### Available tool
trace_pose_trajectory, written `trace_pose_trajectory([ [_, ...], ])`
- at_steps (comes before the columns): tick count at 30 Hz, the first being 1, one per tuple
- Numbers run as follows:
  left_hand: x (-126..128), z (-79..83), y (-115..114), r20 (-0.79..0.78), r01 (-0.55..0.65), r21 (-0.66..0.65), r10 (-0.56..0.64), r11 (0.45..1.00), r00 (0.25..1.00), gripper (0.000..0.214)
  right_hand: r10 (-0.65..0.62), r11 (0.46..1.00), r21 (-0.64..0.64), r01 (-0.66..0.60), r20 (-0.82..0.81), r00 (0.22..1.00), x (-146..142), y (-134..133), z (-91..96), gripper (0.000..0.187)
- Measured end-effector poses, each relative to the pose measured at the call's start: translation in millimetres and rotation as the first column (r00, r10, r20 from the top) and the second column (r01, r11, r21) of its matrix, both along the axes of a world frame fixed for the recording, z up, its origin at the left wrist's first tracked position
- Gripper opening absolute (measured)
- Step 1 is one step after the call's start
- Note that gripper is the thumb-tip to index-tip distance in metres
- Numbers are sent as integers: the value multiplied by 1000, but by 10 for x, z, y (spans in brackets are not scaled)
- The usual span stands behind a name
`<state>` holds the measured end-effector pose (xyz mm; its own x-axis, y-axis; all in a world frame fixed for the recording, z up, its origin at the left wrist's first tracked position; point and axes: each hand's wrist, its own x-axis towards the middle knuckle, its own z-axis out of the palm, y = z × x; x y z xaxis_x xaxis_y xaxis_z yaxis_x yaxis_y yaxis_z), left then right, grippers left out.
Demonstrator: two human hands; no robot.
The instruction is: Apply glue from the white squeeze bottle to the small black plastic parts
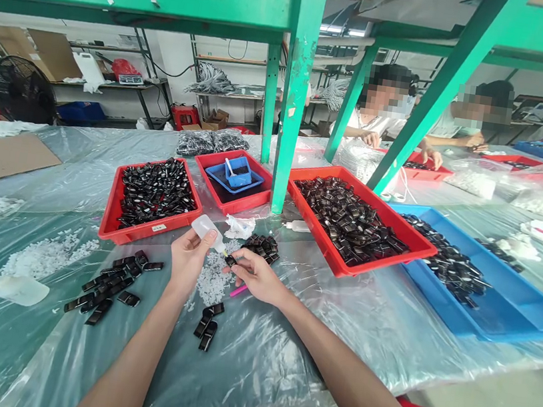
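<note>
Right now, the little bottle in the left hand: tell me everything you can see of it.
The bottle is small, cloudy white plastic, contents not discernible. The left hand grips its body between thumb and fingers. It is tilted, base up-left, thin nozzle pointing down-right at the small black piece pinched in the right hand; contact is unclear. Below it lie white bits on the plastic-covered table.
</note>
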<state>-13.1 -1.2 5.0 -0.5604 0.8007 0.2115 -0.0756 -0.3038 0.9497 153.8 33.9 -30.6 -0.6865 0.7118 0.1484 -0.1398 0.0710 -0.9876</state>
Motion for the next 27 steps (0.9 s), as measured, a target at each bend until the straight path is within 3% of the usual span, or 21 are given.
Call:
trace_pose_trajectory([
  [20, -10, -9, -6, -85, -6, -16, 5, 1000, 996, 36, 7, 999, 36, -8, 15, 1000, 2, 18, -11, 31],
  [27, -17, -31, 9, -55, -17, -1, 17, 1000, 998, 37, -40, 997, -64, 41, 12, 999, -7, 54, 16, 39],
])
